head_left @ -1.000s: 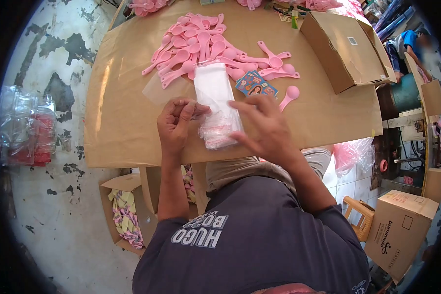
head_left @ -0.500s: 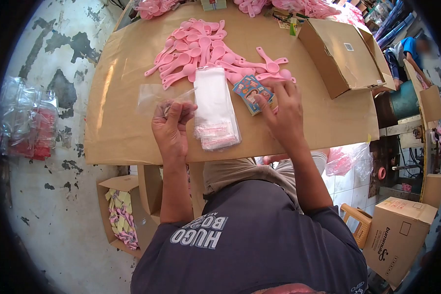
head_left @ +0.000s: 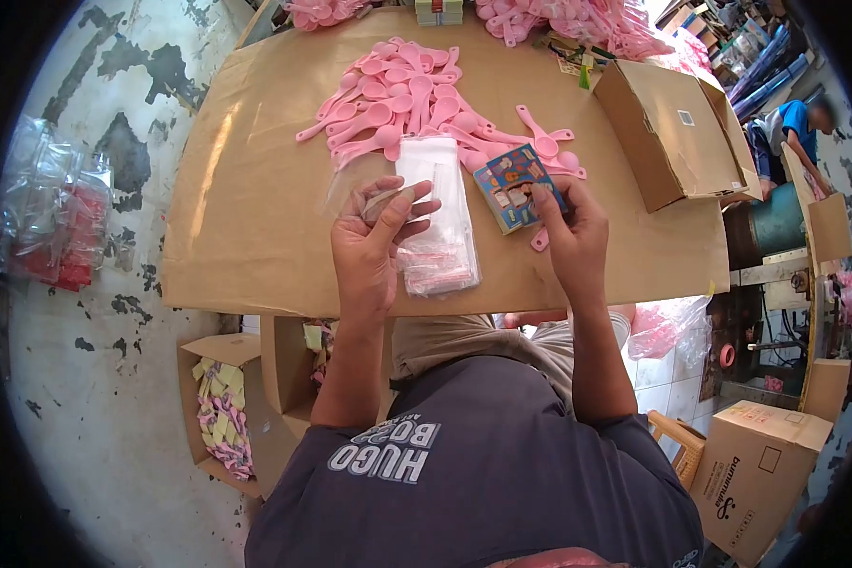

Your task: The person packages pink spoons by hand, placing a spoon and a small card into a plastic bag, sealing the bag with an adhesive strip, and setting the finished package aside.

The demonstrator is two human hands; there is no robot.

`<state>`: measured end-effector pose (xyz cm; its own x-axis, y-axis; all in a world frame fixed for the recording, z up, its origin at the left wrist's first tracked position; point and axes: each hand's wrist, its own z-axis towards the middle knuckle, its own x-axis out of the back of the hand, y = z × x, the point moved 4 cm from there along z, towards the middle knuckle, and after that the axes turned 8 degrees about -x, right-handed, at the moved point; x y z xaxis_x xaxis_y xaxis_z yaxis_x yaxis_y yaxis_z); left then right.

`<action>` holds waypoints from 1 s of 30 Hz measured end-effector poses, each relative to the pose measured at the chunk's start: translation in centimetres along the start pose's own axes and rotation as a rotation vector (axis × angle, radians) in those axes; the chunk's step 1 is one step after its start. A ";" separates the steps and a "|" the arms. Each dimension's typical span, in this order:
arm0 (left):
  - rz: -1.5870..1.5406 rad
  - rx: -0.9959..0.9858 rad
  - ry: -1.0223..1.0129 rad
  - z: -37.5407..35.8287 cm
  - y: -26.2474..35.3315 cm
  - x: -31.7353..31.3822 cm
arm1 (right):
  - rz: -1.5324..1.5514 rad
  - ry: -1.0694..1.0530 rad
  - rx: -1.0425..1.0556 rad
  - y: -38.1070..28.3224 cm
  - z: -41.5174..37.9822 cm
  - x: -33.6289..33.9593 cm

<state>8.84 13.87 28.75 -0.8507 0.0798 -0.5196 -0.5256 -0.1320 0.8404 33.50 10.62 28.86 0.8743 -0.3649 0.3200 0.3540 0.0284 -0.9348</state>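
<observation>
My left hand (head_left: 379,222) pinches a clear plastic bag (head_left: 350,185) at the left edge of a stack of clear bags (head_left: 437,218). To the right, my right hand (head_left: 573,222) has its thumb and fingers on a blue printed card (head_left: 519,185), at the stack of such cards. How many cards it grips cannot be seen. A pile of pink spoons (head_left: 407,95) lies beyond the bags, and a few more spoons (head_left: 544,142) rest just behind the cards.
An open cardboard box (head_left: 672,128) stands at the table's (head_left: 256,218) right. More pink spoons in plastic (head_left: 596,28) lie at the far edge. Boxes of wrapped items (head_left: 222,407) sit below at the left. Another person (head_left: 793,128) is at the far right.
My left hand has moved right with the bag, closer to the bag stack. My right hand has closed on the card at the card stack. The view has shifted slightly.
</observation>
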 end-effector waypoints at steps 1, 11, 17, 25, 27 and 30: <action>-0.001 -0.001 0.003 -0.1 0.0 -0.1 | 0.261 -0.087 -0.118 0.2 -0.6 -0.3; 0.120 -0.003 -0.112 -0.6 -0.5 -2.0 | 0.520 -0.295 -0.207 -1.9 -3.1 -2.8; 0.050 0.016 -0.133 -1.0 -1.0 -3.5 | 0.438 -0.354 -0.181 -2.0 -3.6 -1.7; 0.104 0.060 -0.223 -1.8 -1.8 -5.0 | 0.330 -0.388 -0.194 -1.9 -3.6 0.3; 0.155 0.103 -0.288 -1.9 -1.9 -5.3 | 0.518 -0.379 -0.200 -1.7 -3.7 0.4; 0.173 0.117 -0.238 -2.4 -1.9 -5.8 | 0.708 -0.284 -0.221 -1.4 -3.8 0.3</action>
<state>14.80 11.31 29.80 -0.8966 0.2971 -0.3284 -0.3582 -0.0506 0.9323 32.04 6.97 29.68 0.9288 -0.0769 -0.3626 -0.3658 -0.0319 -0.9302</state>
